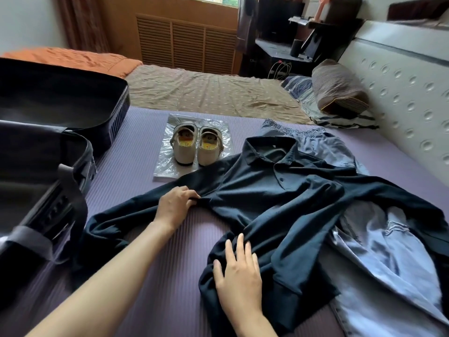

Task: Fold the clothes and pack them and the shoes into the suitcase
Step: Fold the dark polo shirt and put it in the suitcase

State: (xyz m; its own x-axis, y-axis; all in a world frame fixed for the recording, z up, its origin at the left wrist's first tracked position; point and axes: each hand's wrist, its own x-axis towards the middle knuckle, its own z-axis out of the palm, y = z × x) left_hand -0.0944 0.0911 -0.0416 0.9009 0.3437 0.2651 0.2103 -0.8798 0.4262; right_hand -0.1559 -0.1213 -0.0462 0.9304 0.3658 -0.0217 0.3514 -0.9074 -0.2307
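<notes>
A dark navy long-sleeved polo shirt [279, 198] lies spread face up on the purple mat, partly over light blue jeans [379, 254]. My left hand [176, 205] grips the shirt's fabric at the left armpit, fingers curled into it. With fingers straight, my right hand [239, 271] rests flat on the lower left part of the shirt. A pair of white shoes [196, 147] stands on a clear plastic bag [167, 164] beyond the shirt. The black suitcase [56, 132] lies open at the left.
The purple mat [145, 152] covers the near part of the bed; a beige sheet [206, 91] lies beyond. A striped pillow [337, 86] sits at the padded headboard [408, 93] on the right. An orange blanket [70, 59] is at the far left.
</notes>
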